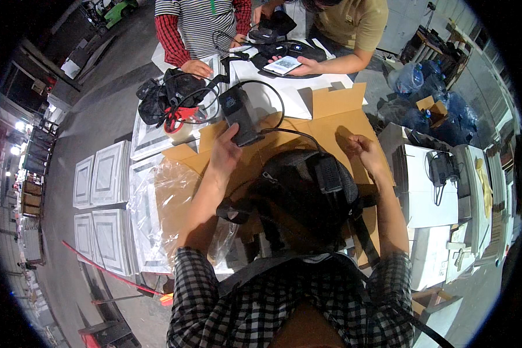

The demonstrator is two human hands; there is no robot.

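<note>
My left hand [225, 153] is closed round the lower end of a black rectangular device [241, 119] that has a cable at each end. It is held up over an opened sheet of brown cardboard [354, 113]. Above the cardboard's right side, my right hand [362, 152] has its fingers drawn together in a pinch. Whatever lies between them, if anything, is too small to make out. Close to my chest, between my forearms, sits a black mesh bag [296, 194] with a zip and straps. A small black box [329, 175] is fixed to it, and a cable runs from there toward the device.
Clear plastic film [174, 197] lies left of the cardboard. A black bag [171, 95] and a tape roll [182, 124] rest beyond it. Across the table stand two people, one with a phone [282, 65]. Stacked panels [101, 174] are at left, white boxes [426, 185] at right.
</note>
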